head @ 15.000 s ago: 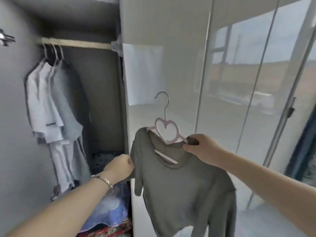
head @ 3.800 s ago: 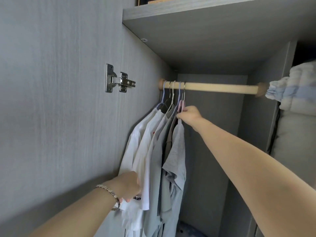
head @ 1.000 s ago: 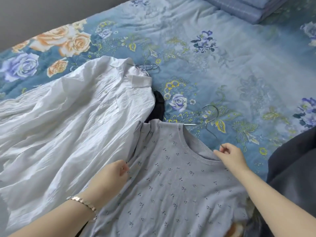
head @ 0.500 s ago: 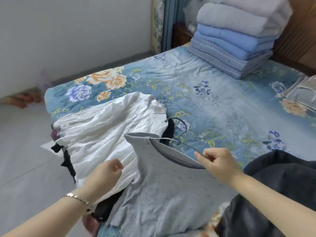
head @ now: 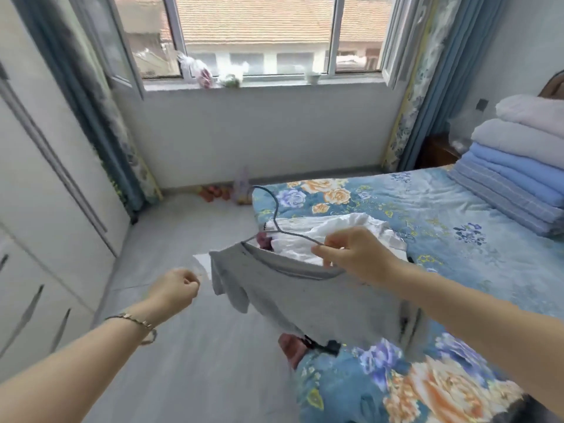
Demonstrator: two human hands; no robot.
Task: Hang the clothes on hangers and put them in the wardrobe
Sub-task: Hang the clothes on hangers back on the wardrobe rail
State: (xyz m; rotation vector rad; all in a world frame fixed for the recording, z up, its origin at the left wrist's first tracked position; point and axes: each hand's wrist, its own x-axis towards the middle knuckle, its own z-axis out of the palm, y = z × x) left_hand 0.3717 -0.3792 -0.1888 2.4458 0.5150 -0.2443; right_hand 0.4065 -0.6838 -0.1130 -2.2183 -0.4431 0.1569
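Now lifting pale grey knit top (head: 305, 294) on thin wire hanger (head: 293, 235) off floral blue bed (head: 427, 209), pinching hanger with right hand (head: 357, 254); curling left hand (head: 177, 285) empty at nine o'clock; seemingly ready for storing.

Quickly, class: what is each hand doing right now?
Left hand: closed, holding nothing visible.
Right hand: closed on the wire hanger carrying the grey top.

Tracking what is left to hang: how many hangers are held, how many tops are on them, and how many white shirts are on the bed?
Hanger: 1, in the right hand
Grey top: 1, on it
White shirt: 1, on the bed
Total: 3
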